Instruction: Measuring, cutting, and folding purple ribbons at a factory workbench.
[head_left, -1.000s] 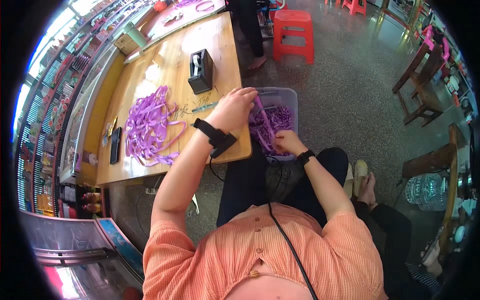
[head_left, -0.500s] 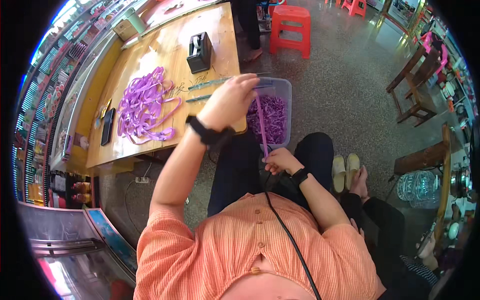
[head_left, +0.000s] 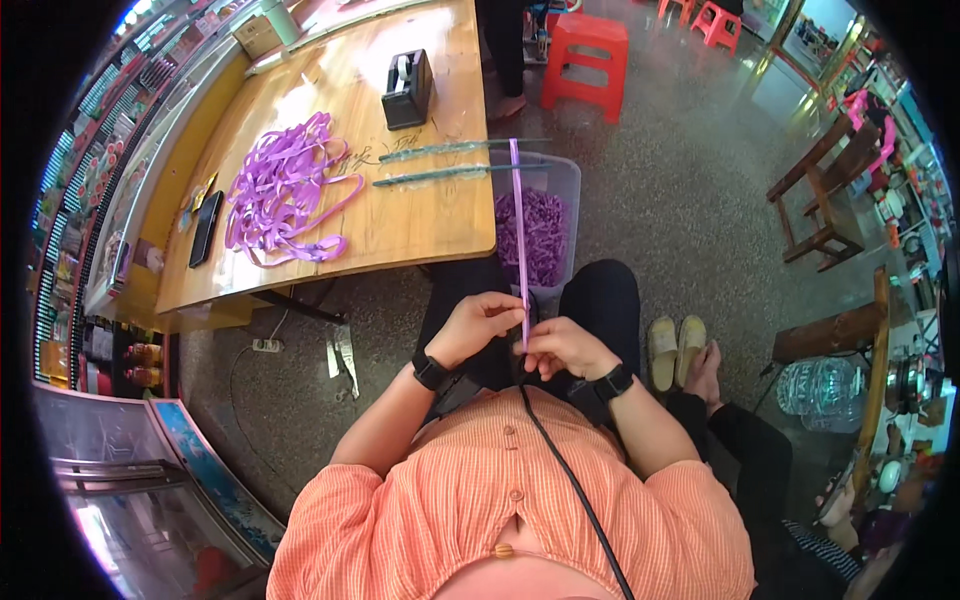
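A purple ribbon (head_left: 519, 220) is stretched from the farther of two thin rods toward my lap. My left hand (head_left: 482, 325) pinches it near its lower end. Just below and to the right, my right hand (head_left: 570, 350) has its fingers closed on the same ribbon. The far rod (head_left: 450, 149) and the near rod (head_left: 430, 178) lie fixed with clear tape on the table, sticking out past its right edge. Beneath them stands a clear plastic bin (head_left: 572, 215) holding many small purple pieces (head_left: 537, 240). A heap of loose purple ribbon (head_left: 285, 190) lies on the table.
The wooden table (head_left: 350, 235) also bears a black tape dispenser (head_left: 406, 90) and a phone (head_left: 206, 228). A red stool (head_left: 585, 65) stands beyond the bin. A person's bare foot (head_left: 706, 370) and slippers (head_left: 663, 352) are at right. A black cable (head_left: 570, 470) hangs down my front.
My left hand has come down from the rods to my lap, beside my right hand. The ribbon now hangs from the far rod, with both hands at its lower end.
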